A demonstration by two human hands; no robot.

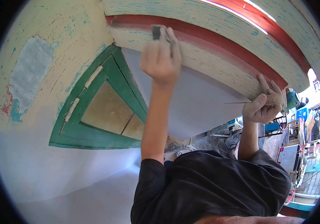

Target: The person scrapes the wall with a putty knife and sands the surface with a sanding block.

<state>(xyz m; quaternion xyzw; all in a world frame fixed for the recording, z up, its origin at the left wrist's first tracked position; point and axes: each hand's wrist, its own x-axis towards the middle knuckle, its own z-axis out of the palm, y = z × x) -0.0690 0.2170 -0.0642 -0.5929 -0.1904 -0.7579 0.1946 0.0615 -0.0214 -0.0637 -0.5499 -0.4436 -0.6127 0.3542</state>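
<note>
My left hand is closed on a small dark piece of sandpaper and presses it to the painted wooden board. Motion smears the fingers a little. The board is cream with worn turquoise flecks, and a red stripe runs along it, dulled by pale dust near the sandpaper. At the board's right end my right hand grips the edge, fingers laid on the face and thumb bent below. Pale dust coats this hand.
A green wooden frame with a tan panel stands left of my left arm. Peeling cream paint surrounds a grey patch on the left wall. Beyond my right hand are a green object, a blue chair and a white box.
</note>
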